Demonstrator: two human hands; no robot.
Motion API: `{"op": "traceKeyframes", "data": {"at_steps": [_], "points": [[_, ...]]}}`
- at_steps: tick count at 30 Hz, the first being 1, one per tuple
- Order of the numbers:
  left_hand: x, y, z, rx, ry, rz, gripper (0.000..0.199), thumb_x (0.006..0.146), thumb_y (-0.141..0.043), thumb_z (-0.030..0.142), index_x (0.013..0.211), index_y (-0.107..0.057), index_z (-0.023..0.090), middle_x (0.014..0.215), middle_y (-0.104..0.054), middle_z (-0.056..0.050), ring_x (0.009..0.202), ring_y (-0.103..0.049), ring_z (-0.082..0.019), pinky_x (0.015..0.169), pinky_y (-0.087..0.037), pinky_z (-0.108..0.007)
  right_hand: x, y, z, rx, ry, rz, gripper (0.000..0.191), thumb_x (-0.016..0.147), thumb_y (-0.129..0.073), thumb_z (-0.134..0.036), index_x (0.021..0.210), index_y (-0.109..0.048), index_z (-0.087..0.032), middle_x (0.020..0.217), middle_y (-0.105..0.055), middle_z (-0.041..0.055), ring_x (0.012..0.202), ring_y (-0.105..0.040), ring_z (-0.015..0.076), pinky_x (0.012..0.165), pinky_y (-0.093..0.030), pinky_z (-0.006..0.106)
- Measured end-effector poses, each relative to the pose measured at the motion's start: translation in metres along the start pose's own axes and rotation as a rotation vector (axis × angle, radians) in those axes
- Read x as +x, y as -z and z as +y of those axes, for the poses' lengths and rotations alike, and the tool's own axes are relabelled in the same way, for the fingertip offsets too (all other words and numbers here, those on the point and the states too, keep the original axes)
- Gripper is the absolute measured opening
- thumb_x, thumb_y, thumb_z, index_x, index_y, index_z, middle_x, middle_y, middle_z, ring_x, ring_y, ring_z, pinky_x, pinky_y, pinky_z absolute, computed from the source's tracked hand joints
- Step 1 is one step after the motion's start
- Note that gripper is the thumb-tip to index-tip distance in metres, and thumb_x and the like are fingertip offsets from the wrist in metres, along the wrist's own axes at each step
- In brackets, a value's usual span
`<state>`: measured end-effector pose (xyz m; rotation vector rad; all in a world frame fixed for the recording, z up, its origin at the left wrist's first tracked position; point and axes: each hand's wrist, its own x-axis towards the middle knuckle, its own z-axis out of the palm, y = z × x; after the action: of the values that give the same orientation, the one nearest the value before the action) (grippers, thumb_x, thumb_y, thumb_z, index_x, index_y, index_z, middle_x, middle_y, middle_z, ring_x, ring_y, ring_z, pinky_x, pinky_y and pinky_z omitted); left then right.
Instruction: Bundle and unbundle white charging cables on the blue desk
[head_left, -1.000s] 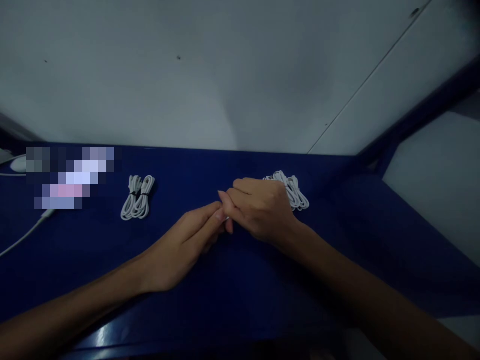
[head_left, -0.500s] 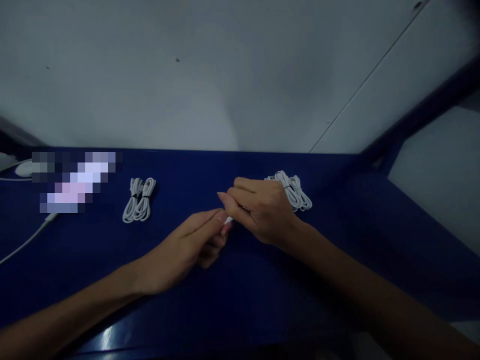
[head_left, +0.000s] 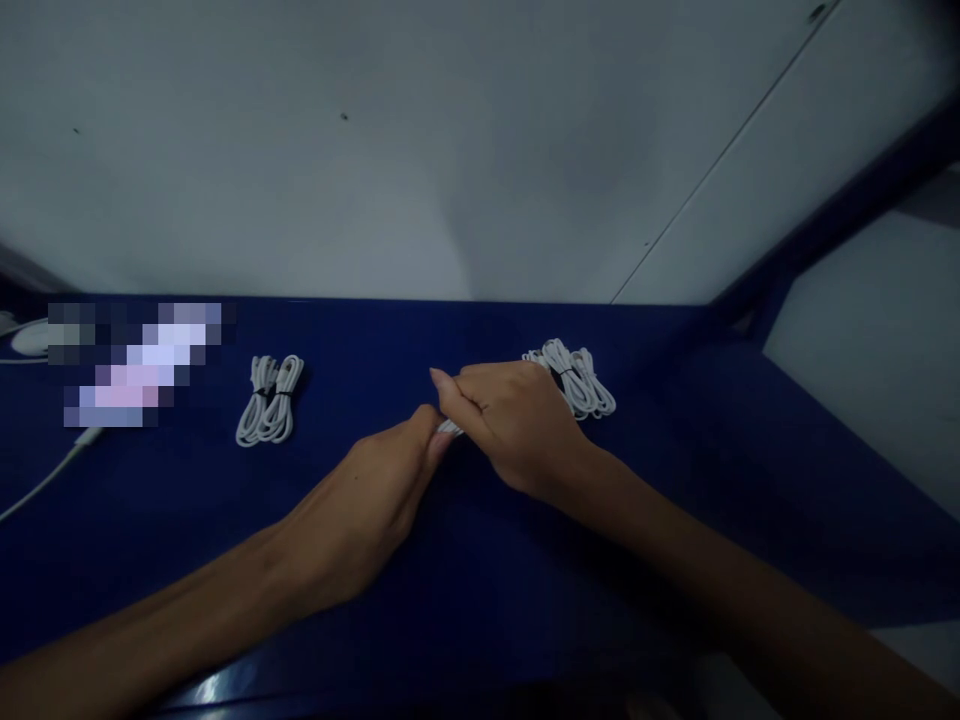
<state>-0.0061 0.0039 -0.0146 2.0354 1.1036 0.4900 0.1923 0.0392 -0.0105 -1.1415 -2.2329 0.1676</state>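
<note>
Over the middle of the blue table, my left hand (head_left: 382,490) and my right hand (head_left: 517,420) meet, both closed on a white cable (head_left: 450,428). Only a short stretch of that cable shows between them; my fingers hide the rest. Partly behind my right hand lies a pile of white cable bundles (head_left: 574,375), coiled and tied with dark bands. Two more white cable bundles (head_left: 270,400), each with a dark tie round its middle, rest side by side to the left of my hands.
On the left of the blue table (head_left: 360,350) lies a blurred-out, lit object (head_left: 146,365) with a white cord (head_left: 45,485) running from it. Behind the table rises a pale panel (head_left: 300,200). A blue frame post (head_left: 847,210) slants up at the right.
My left hand has rolled over, so its back now faces up and its lower fingers are hidden. More of the white cable shows between the hands. The view has shifted slightly.
</note>
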Motion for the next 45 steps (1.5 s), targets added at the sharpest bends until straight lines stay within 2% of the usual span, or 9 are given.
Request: {"op": "traceKeyframes", "data": {"at_steps": [7,10,14,22,27,30,35,39,45], "points": [[0.007,0.006,0.001,-0.203,0.074,0.119,0.045,0.116,-0.036,0.058,0.090,-0.047,0.023,0.075,-0.045,0.004,0.062,-0.040,-0.013,0.054,-0.037,-0.028,0.004,0.025,0.008,0.203,-0.240,0.146,0.047,0.119,-0.046,-0.038,0.082,-0.068,-0.019,0.073,-0.070,-0.0003,0.064,-0.061,0.0133,0.066,-0.042,0.031],[0.014,0.006,-0.007,-0.499,0.162,0.201,0.046,0.113,-0.045,0.062,0.089,-0.046,0.023,0.075,-0.036,0.005,0.060,-0.033,-0.011,0.051,-0.032,-0.023,0.003,0.033,0.023,0.112,-0.221,-0.032,0.015,0.108,-0.066,-0.023,0.099,-0.077,-0.019,0.094,-0.078,0.0031,0.081,-0.069,0.0178,0.073,-0.048,0.032],[0.021,0.006,-0.015,-0.732,0.234,0.196,0.047,0.110,-0.053,0.061,0.086,-0.041,0.023,0.071,-0.028,0.008,0.055,-0.024,-0.009,0.046,-0.025,-0.019,-0.002,0.033,0.036,0.031,-0.130,-0.311,0.013,0.099,-0.078,-0.016,0.111,-0.078,-0.022,0.113,-0.074,0.0062,0.089,-0.069,0.0195,0.076,-0.051,0.033],[0.021,0.007,-0.017,-0.794,0.232,0.198,0.047,0.108,-0.058,0.060,0.086,-0.044,0.022,0.070,-0.028,0.008,0.055,-0.022,-0.007,0.045,-0.024,-0.016,-0.005,0.027,0.028,-0.031,-0.165,-0.428,0.008,0.108,-0.067,-0.018,0.102,-0.072,-0.019,0.109,-0.068,0.0063,0.078,-0.063,0.0170,0.068,-0.047,0.033],[0.024,0.007,-0.013,-0.823,0.255,0.252,0.044,0.107,-0.061,0.056,0.086,-0.045,0.022,0.069,-0.029,0.008,0.055,-0.023,-0.008,0.044,-0.025,-0.015,-0.005,0.027,0.013,0.338,-0.127,-0.307,0.010,0.113,-0.060,-0.021,0.105,-0.066,-0.020,0.099,-0.072,0.0018,0.085,-0.065,0.0163,0.077,-0.050,0.032],[0.023,0.007,-0.013,-0.850,0.265,0.237,0.042,0.107,-0.062,0.055,0.087,-0.045,0.023,0.068,-0.029,0.008,0.054,-0.023,-0.008,0.044,-0.024,-0.015,-0.002,0.023,-0.001,0.607,-0.230,-0.235,0.007,0.109,-0.066,-0.023,0.104,-0.069,-0.019,0.088,-0.072,-0.0013,0.070,-0.061,0.0128,0.067,-0.049,0.029],[0.014,0.004,-0.009,-0.809,0.205,0.168,0.044,0.109,-0.057,0.061,0.090,-0.048,0.022,0.071,-0.031,0.007,0.057,-0.026,-0.009,0.047,-0.026,-0.016,0.002,0.009,-0.013,1.007,-0.385,-0.101,0.003,0.101,-0.074,-0.019,0.101,-0.071,-0.017,0.093,-0.077,0.0033,0.087,-0.074,0.0157,0.079,-0.059,0.030],[0.008,0.003,-0.004,-0.782,0.204,0.124,0.044,0.109,-0.054,0.063,0.093,-0.053,0.022,0.074,-0.030,0.006,0.059,-0.025,-0.010,0.047,-0.025,-0.018,0.002,0.004,-0.009,1.176,-0.551,-0.081,0.031,0.091,-0.087,-0.027,0.097,-0.057,-0.022,0.083,-0.079,0.0007,0.060,-0.061,0.0100,0.055,-0.045,0.024],[0.008,0.004,0.000,-0.790,0.250,0.128,0.047,0.107,-0.054,0.066,0.092,-0.057,0.021,0.075,-0.029,0.005,0.060,-0.025,-0.011,0.048,-0.022,-0.020,0.001,0.008,-0.007,1.302,-0.573,-0.155,0.048,0.089,-0.091,-0.035,0.090,-0.044,-0.025,0.085,-0.080,0.0008,0.053,-0.048,0.0068,0.050,-0.035,0.024]]}}
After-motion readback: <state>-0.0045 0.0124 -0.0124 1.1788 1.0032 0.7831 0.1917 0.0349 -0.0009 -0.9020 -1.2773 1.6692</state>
